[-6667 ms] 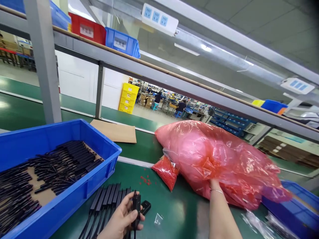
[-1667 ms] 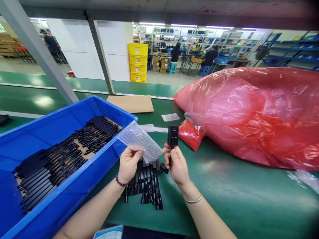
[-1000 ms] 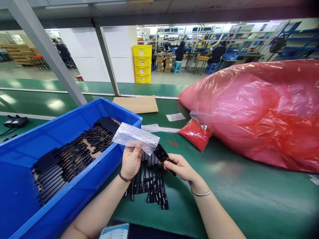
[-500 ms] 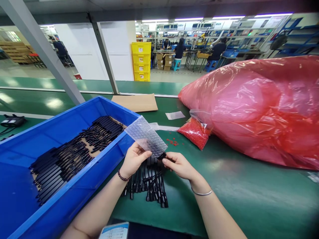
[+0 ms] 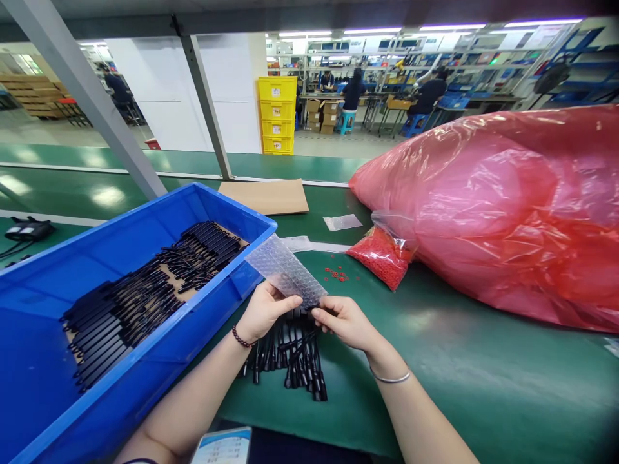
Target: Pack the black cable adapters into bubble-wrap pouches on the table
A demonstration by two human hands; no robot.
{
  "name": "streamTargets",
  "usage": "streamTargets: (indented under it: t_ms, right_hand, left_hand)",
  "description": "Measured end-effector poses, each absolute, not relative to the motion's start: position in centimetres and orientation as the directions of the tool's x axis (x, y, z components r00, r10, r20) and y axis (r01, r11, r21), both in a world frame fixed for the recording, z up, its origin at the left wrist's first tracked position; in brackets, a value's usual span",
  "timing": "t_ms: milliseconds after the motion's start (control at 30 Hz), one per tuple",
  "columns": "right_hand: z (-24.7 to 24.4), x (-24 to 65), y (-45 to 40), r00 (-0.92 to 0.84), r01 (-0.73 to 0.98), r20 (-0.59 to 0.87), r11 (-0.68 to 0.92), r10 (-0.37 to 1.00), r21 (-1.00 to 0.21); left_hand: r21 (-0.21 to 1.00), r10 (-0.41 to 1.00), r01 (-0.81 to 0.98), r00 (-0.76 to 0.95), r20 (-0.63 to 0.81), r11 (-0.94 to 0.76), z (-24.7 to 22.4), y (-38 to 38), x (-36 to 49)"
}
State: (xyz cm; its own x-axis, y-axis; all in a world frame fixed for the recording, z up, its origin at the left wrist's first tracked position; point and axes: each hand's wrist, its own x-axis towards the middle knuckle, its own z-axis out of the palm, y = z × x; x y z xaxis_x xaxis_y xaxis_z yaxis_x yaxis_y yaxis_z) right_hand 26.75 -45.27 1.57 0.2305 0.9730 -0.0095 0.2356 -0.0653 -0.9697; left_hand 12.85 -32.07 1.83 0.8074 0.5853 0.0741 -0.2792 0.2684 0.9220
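Note:
A clear bubble-wrap bag (image 5: pixel 289 267) is tilted over the bench between my two hands. My left hand (image 5: pixel 271 308) grips its lower left side, thumb on top and fingers underneath. At the bag's lower right corner, my right hand (image 5: pixel 342 321) pinches its edge with thumb and fingertips. Whether it also holds the black piece at the bag's mouth is hidden by the fingers. Just below both hands, several black cabled parts (image 5: pixel 304 370) lie in a bunch on the green bench.
A blue bin (image 5: pixel 232 274) on the left holds rows of black parts (image 5: pixel 111 322). Small red rings (image 5: pixel 336 275) lie beyond my hands, near a zip bag of red rings (image 5: pixel 382 258). A large pink plastic sack (image 5: pixel 493 219) bulges at right. Cardboard (image 5: pixel 265 196) lies behind; people sit farther off.
The bubble-wrap bag has tilted flatter, and the black piece seen at its mouth before is now mostly covered. My right fingers have shifted onto the bag's corner.

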Motion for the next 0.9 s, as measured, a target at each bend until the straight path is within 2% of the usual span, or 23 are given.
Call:
streamTargets:
  t_ms: [100, 200, 333, 433, 533, 567, 700, 900]
  right_hand:
    - [1.4, 26.4, -45.1, 0.216, 0.196, -0.048, -0.092, 0.975, -0.976]
    - [0.9, 25.4, -44.7, 0.180, 0.153, -0.123, -0.151, 0.976, -0.977]
    - [-0.1, 23.9, -44.2, 0.251, 0.146, -0.157, -0.198, 0.955, -0.969]
    - [0.0, 23.9, -44.2, 0.263, 0.255, -0.093, -0.163, 0.960, -0.953]
    - [0.9, 24.9, -44.8, 0.141, 0.477, 0.056, -0.018, 0.988, -0.879]
    - [1.2, 25.3, -45.0, 0.095, 0.523, 0.062, 0.003, 0.994, -0.852]
    - [1.6, 26.3, -45.4, 0.039, 0.522, -0.066, -0.076, 0.997, -0.849]
    - [0.8, 25.5, -44.7, 0.117, 0.544, 0.061, -0.012, 0.991, -0.839]
  left_hand:
    - [0.830, 0.571, -0.381, 0.815, 0.093, 0.407, 2.3, -32.3, 12.9]
    - [0.731, 0.610, -0.431, 0.792, 0.024, 0.530, 2.2, -32.9, 13.3]
    - [0.728, 0.670, -0.419, 0.739, -0.074, 0.542, 1.5, -33.9, 13.8]
    - [0.719, 0.687, -0.426, 0.721, -0.097, 0.549, 1.4, -34.2, 13.9]
    - [0.674, 0.717, -0.476, 0.687, -0.116, 0.565, 1.8, -33.9, 13.6]
    - [0.659, 0.729, -0.498, 0.675, -0.114, 0.564, 1.9, -33.8, 13.5]
    - [0.625, 0.766, -0.562, 0.636, -0.093, 0.543, 2.3, -33.2, 13.2]
    - [0.627, 0.734, -0.526, 0.670, -0.112, 0.575, 1.9, -33.7, 13.4]
